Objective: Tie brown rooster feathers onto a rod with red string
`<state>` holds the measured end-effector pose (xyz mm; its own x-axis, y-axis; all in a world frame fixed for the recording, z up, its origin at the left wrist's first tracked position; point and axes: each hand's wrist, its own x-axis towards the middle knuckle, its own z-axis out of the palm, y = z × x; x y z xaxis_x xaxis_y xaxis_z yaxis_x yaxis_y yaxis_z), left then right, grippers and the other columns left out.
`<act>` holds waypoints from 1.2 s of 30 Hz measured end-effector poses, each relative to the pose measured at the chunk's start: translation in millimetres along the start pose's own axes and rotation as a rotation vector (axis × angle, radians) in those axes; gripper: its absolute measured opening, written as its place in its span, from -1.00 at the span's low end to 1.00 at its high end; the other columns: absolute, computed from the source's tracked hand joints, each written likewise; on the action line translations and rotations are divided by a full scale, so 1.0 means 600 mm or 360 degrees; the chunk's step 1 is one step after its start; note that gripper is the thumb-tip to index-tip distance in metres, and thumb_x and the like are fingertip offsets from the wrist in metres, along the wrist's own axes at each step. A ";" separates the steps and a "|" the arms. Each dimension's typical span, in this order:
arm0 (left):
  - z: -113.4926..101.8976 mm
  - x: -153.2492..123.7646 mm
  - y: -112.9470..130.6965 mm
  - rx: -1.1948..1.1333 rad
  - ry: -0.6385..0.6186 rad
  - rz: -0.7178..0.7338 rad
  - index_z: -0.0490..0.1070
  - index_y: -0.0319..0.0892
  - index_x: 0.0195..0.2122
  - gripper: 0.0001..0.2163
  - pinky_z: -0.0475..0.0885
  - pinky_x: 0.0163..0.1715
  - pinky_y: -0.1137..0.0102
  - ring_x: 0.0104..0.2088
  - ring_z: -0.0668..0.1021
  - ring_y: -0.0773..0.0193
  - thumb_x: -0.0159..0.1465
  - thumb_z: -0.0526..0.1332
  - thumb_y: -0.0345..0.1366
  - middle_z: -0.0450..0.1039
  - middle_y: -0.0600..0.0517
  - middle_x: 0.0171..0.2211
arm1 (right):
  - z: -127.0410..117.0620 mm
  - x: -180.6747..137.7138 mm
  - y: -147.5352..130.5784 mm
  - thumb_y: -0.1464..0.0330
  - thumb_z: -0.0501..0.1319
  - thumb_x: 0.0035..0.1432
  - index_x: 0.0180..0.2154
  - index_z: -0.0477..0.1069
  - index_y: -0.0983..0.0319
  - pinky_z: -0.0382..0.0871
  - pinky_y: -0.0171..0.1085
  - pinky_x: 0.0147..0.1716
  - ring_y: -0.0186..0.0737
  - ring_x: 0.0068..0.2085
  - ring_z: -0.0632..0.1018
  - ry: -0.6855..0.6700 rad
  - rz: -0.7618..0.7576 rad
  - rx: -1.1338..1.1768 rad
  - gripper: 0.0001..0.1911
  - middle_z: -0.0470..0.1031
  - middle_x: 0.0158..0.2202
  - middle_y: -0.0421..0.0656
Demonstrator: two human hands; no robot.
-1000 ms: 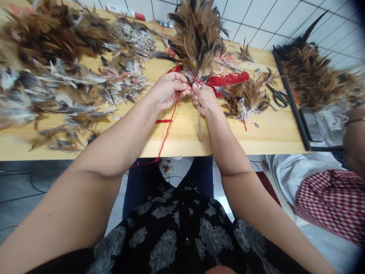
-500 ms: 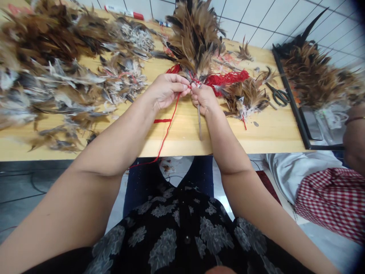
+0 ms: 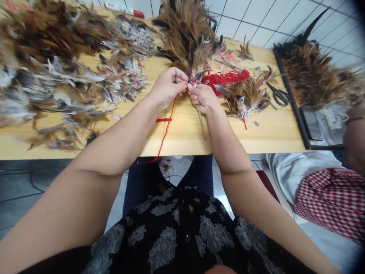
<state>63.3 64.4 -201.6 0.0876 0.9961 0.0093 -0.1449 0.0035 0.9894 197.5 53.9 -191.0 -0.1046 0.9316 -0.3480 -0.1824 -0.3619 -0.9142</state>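
"Where does the feather bundle (image 3: pixel 186 38) lie, measured from the hands?"

"Just beyond them, on the far side from the person's body. Its gathered base sits right at the fingertips, and the plumes fan away toward the tiled wall (image 3: pixel 258 23)."

"And what is the left hand (image 3: pixel 171 87) doing?"

"It's pinched on the red yarn (image 3: pixel 164 140), thumb against fingers, just left of the base. From that pinch the strand drops toward the person and passes over the near edge of the worktop (image 3: pixel 182 142)."

"The right hand (image 3: pixel 203 98)?"

"Closed around a thin stick (image 3: pixel 202 125), directly below the base. The lower end of the stick pokes out beneath the fist, pointing back toward the person. The two hands almost meet, fingertips side by side; whether they touch, I can't tell."

"Does the stick run up into the feathers?"

"Can't say; the fingers cover that part."

"What lies nearest on the right?"

"A red yarn tangle (image 3: pixel 225 79), just beside the base, then a smaller feather bunch (image 3: pixel 251 95). Past that, scissors (image 3: pixel 281 96) lie near the black-rimmed tray (image 3: pixel 293 106)."

"On the left?"

"Loose feathers (image 3: pixel 68 82), spread broadly, well apart from the feather bundle's base."
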 end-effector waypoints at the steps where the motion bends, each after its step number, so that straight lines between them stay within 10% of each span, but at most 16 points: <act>1: 0.002 -0.001 0.000 0.0047 0.0025 0.0034 0.43 -0.16 -0.38 -0.75 0.35 -0.44 0.45 -0.47 0.46 0.36 0.06 0.32 -0.66 0.44 0.11 -0.50 | 0.000 0.000 0.001 0.51 0.22 0.42 -0.42 0.19 0.24 -0.15 -0.56 -0.69 -0.62 -0.65 0.11 -0.0008 0.0006 -0.0008 -0.66 0.22 -0.61 -0.38; 36: -0.016 -0.002 0.009 -0.0076 -0.0238 -0.0266 0.44 -0.20 -0.36 -0.79 0.28 -0.56 0.54 -0.56 0.53 0.40 0.16 0.42 -0.59 0.51 0.07 -0.53 | -0.012 -0.002 -0.006 0.57 0.31 0.31 -0.41 0.22 0.25 -0.16 -0.57 -0.73 -0.65 -0.68 0.07 -0.0107 0.0144 0.0128 -0.68 0.25 -0.60 -0.39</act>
<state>52.7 64.4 -197.8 0.2591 0.9571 -0.1295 -0.1620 0.1752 0.9711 205.4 54.3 -188.5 -0.1891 0.8919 -0.4108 -0.2469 -0.4481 -0.8592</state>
